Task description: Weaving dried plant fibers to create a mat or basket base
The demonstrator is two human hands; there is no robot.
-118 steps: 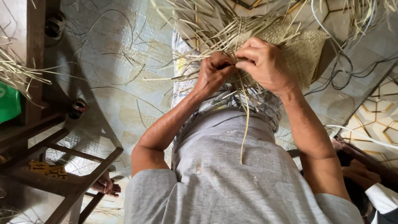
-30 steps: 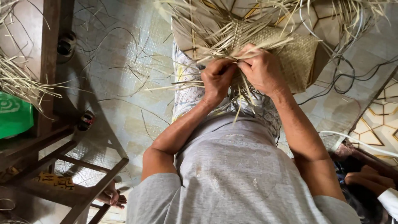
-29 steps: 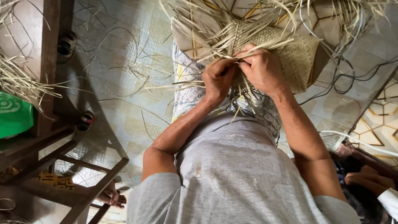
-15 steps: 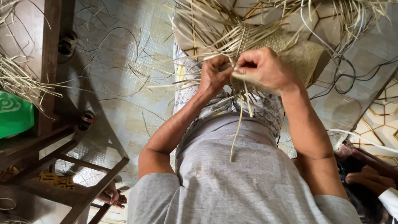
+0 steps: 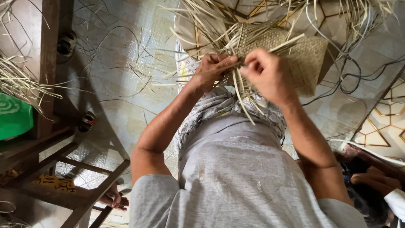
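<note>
Since half a second ago right hand (image 5: 268, 74) has dropped slightly and turned, and the long strip that hung down over the shirt is now pulled up short; left hand (image 5: 211, 69) has opened a little and shifted up toward the weave.

Head view only. Landmark: woven mat piece (image 5: 301, 57), tan, tight weave, held over the person's lap, upper centre-right. Left hand sits just left of the woven mat piece, fingers curled partway, thumb and forefinger pinched on a flat pale strip (image 5: 219, 67) that runs sideways toward the other hand. Right hand touches the woven mat piece at its near-left edge, fingers closed in a loose fist around the strip ends; exact strip inside the fist cannot tell. Loose straw strands (image 5: 211, 21) fan out from the woven mat piece up and to the left, a few hanging below it toward the grey shirt (image 5: 236, 177). Patterned cloth (image 5: 211, 105) lies under the woven mat piece, on the lap. Dark cables (image 5: 350, 71) trail on the floor right of the woven mat piece. Wooden chair frame (image 5: 55, 160) well apart, far left and below; green object (image 5: 14, 116) and a straw bundle (image 5: 19, 80) near it. Another person's hand (image 5: 371, 179) low right, another one (image 5: 112, 196) low left.
</note>
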